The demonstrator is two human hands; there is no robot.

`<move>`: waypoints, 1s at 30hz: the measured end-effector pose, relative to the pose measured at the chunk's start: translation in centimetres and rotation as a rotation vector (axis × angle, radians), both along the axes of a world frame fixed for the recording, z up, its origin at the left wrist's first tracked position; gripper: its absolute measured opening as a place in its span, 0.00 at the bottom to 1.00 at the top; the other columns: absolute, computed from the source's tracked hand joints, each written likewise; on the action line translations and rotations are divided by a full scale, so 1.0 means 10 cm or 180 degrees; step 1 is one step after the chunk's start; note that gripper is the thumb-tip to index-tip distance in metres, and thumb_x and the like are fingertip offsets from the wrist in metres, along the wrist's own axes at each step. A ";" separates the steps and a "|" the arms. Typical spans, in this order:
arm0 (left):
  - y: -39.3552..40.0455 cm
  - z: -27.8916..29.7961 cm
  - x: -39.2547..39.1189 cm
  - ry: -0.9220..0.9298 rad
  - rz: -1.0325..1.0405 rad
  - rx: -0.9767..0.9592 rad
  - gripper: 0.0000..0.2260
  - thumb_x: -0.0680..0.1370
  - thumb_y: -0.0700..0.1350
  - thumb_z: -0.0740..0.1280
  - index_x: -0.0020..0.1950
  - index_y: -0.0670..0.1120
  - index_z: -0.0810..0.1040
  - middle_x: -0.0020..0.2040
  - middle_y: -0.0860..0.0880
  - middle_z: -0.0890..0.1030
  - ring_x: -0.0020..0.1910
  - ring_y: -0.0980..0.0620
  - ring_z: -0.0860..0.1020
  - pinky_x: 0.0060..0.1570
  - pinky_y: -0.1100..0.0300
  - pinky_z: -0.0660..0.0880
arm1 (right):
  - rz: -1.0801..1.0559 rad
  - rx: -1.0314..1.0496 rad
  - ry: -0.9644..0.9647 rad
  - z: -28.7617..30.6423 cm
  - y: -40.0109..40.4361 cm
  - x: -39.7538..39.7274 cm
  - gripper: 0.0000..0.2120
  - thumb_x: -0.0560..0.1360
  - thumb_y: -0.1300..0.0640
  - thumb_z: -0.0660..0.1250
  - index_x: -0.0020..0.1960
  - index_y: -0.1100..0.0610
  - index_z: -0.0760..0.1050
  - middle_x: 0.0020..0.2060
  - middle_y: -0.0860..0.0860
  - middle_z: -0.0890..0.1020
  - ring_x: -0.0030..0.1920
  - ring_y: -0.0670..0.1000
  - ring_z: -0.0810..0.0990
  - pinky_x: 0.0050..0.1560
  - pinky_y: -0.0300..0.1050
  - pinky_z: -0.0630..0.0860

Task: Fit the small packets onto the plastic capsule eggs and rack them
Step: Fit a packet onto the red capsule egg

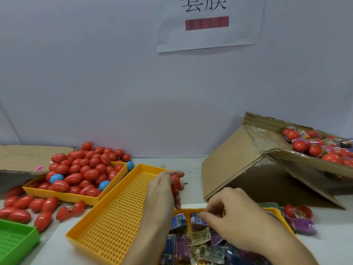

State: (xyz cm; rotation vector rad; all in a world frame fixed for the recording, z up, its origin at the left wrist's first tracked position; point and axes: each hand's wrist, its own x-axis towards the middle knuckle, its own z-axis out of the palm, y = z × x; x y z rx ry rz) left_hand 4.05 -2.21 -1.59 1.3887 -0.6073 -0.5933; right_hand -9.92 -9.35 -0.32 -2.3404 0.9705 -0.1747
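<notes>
Above the near tray of packets (193,240), the right hand (238,222) is reaching in with its fingers (205,215) curled toward a blue packet (197,221), though whether they are already pinching it or only touching it cannot be told, while the left hand (164,192) is gripping a red egg (175,183) upright, fingers wrapped round its lower half, just over the right rim of the empty perforated yellow tray (114,213). The likeliest slip, as I judge it, is dragging up two packets at once, since they are lying crumpled and overlapping (a second one could cling and drop on the table (191,165)). The egg's smooth shell is also inviting a slide through the left fingers once a packet is being pushed over it one-handed. Room is tight: the two hands are working close together, the packet tray's far wall is sitting just beside the right fingertips, and the leaning cardboard box (235,163) is closing off the right side. The heaped tray of eggs (80,175) at left is piled above its rim, with loose eggs (23,209) scattered near the table's front, so a careless elbow could be sending some rolling. The open perforated tray is offering the only free landing area.
</notes>
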 end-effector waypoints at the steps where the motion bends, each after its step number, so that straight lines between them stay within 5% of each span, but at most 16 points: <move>1: 0.00 -0.01 -0.01 -0.0022 -0.0046 0.0014 0.13 0.81 0.37 0.57 0.48 0.43 0.82 0.31 0.51 0.77 0.26 0.56 0.72 0.25 0.62 0.69 | -0.0030 -0.0025 -0.0006 0.00 -0.02 -0.04 0.19 0.76 0.41 0.67 0.33 0.52 0.79 0.29 0.45 0.76 0.31 0.44 0.73 0.33 0.37 0.70; 5: -0.02 -0.03 -0.03 0.0070 -0.0186 0.0100 0.09 0.81 0.37 0.60 0.50 0.42 0.80 0.31 0.49 0.77 0.25 0.56 0.72 0.25 0.61 0.71 | -0.0110 0.0025 0.0075 -0.01 -0.05 -0.11 0.26 0.78 0.41 0.65 0.29 0.57 0.75 0.22 0.50 0.69 0.24 0.46 0.65 0.29 0.40 0.65; 14: 0.04 0.06 -0.04 0.1787 -0.0740 -0.0252 0.11 0.80 0.43 0.58 0.49 0.38 0.76 0.30 0.46 0.70 0.24 0.52 0.63 0.20 0.62 0.61 | -0.0346 -0.0049 0.0547 -0.02 0.01 -0.06 0.20 0.74 0.41 0.71 0.30 0.53 0.79 0.27 0.46 0.75 0.28 0.43 0.72 0.27 0.37 0.66; 18: 0.07 0.06 -0.03 0.1857 -0.0786 -0.0383 0.10 0.78 0.43 0.59 0.51 0.38 0.75 0.31 0.46 0.68 0.26 0.53 0.63 0.23 0.61 0.61 | -0.0484 -0.0106 0.0700 -0.03 0.07 0.00 0.17 0.70 0.37 0.72 0.37 0.50 0.78 0.41 0.46 0.76 0.39 0.45 0.77 0.39 0.44 0.77; 22: 0.06 0.07 -0.02 0.1805 -0.0775 -0.0429 0.11 0.78 0.44 0.59 0.52 0.38 0.75 0.32 0.46 0.68 0.27 0.52 0.63 0.24 0.61 0.61 | -0.0427 -0.0041 0.0802 -0.05 0.12 0.08 0.16 0.67 0.38 0.75 0.43 0.49 0.77 0.44 0.46 0.76 0.43 0.46 0.77 0.47 0.46 0.80; 30: 0.04 0.04 -0.01 0.1344 -0.0411 -0.0243 0.10 0.79 0.42 0.59 0.51 0.39 0.78 0.34 0.45 0.72 0.25 0.52 0.67 0.22 0.61 0.64 | -0.0180 0.0434 0.0436 -0.04 0.01 0.01 0.11 0.70 0.46 0.75 0.36 0.52 0.83 0.31 0.46 0.82 0.34 0.43 0.79 0.35 0.38 0.77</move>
